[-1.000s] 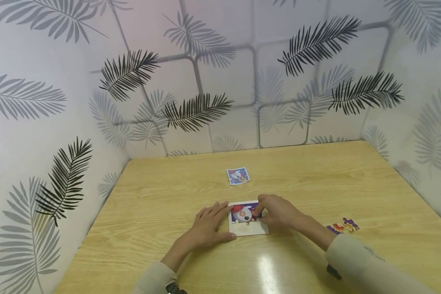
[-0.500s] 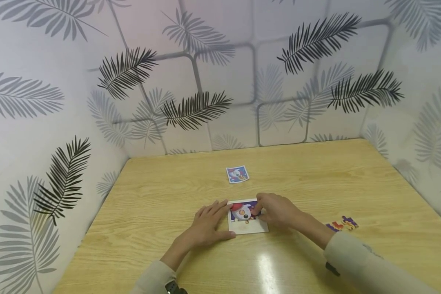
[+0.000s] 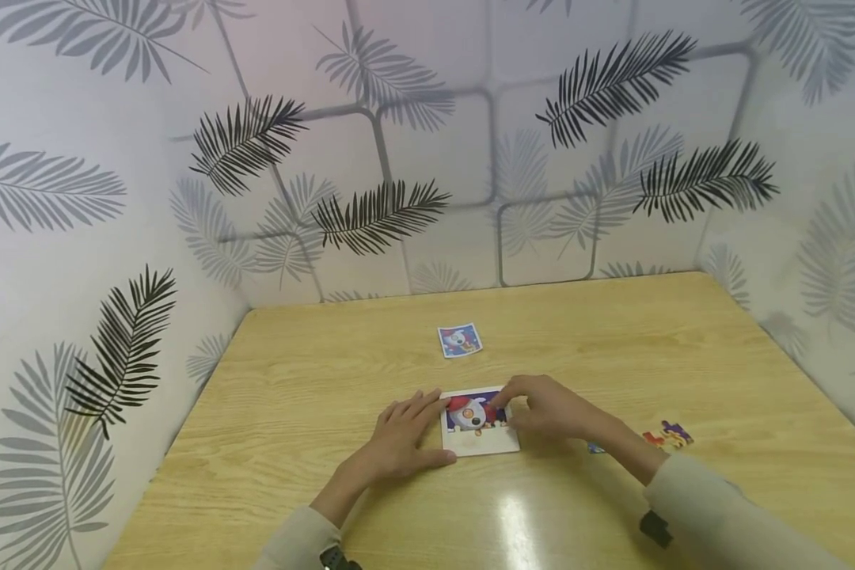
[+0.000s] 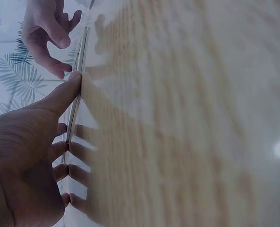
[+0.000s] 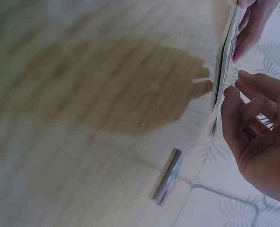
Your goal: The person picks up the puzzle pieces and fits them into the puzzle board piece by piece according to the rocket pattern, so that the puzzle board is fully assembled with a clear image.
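Observation:
A white jigsaw puzzle board (image 3: pixel 479 445) lies flat on the table, its upper part filled with a picture of a white dog in a red hat (image 3: pixel 468 413); the lower strip is bare. My left hand (image 3: pixel 401 439) rests along the board's left side, fingers spread and fairly straight. Its thumb (image 4: pixel 64 94) touches the board's edge. At the right side is my right hand (image 3: pixel 545 408), with the index finger extended onto the picture's right part and the thumb beside the board's right edge. No piece shows between its fingers.
Several loose jigsaw pieces (image 3: pixel 673 434) lie to the right, some partly behind the right forearm. One blue piece (image 3: pixel 595 448) lies nearer the right hand. A small picture card (image 3: pixel 460 340) lies beyond the board. Patterned walls (image 3: pixel 442 158) border the wooden table (image 3: pixel 313 356).
My right hand has lifted and opened somewhat, its index finger now straighter over the picture. The blue piece by the right forearm has come into view. The left hand stays in place.

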A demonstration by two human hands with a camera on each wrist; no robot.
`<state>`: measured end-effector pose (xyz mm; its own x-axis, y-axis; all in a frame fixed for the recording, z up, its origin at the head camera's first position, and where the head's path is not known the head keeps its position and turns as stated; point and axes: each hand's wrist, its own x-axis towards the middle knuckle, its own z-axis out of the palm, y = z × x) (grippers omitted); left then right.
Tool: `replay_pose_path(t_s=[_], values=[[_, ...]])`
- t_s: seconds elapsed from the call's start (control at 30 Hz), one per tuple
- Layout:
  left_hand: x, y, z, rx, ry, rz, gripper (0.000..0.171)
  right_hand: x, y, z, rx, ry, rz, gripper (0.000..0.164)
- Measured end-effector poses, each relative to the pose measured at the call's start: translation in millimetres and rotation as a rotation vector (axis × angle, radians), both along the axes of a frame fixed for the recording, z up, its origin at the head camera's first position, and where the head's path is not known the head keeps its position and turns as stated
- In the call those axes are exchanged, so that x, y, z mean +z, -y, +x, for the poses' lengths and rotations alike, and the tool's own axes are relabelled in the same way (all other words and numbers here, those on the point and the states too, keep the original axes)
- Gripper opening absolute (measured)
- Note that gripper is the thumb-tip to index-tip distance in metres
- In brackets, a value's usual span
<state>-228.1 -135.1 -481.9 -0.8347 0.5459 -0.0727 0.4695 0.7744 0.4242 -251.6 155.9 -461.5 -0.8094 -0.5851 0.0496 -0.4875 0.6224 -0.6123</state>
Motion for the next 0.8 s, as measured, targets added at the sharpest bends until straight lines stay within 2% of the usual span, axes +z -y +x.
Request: replay_pose_path(t_s=[0.3,0.57,0.8], values=[[-1.4,0,-0.4,0.004,0.000,-0.001,0.085,2.2,-25,4.0,-0.051,0.102,-0.113,0.035],[-2.2,0,-0.2,0.005,-0.001,-0.006,0.085,4.2,-52,8.6,-0.064,0.095,-0.093,0.041],[-2.5,0,-0.9,0.004,0.002,-0.005,0.084,5.4,-71,18.2,-0.083,0.232,-0.124,0.045]])
